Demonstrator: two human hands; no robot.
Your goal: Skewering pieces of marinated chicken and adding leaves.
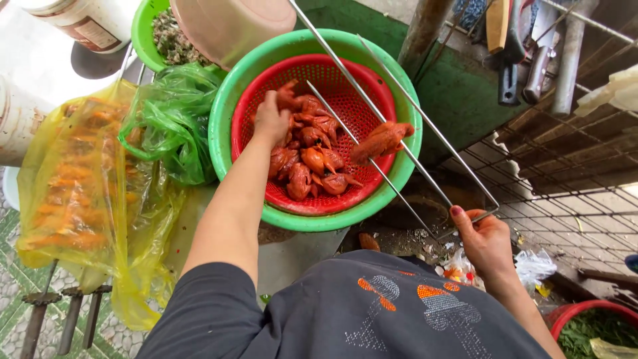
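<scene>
In the head view, the left hand (271,119) is reaching into a red perforated colander (345,93) that is sitting inside a green basin (226,126). Its fingers are closing around 1 of the reddish marinated meat pieces (309,166) heaped in the colander's near-left part. The right hand (485,239) is gripping, fingers curled tight, the looped end of a long metal skewer fork (399,136) whose prongs are slanting up across the basin. 1 marinated piece (382,138) is already sitting on the prongs above the colander's right rim. Just left of the basin, a crumpled green plastic bag (173,119) and a yellow plastic bag (80,179) are lying, the yellow bag holding orange-coated pieces.
</scene>
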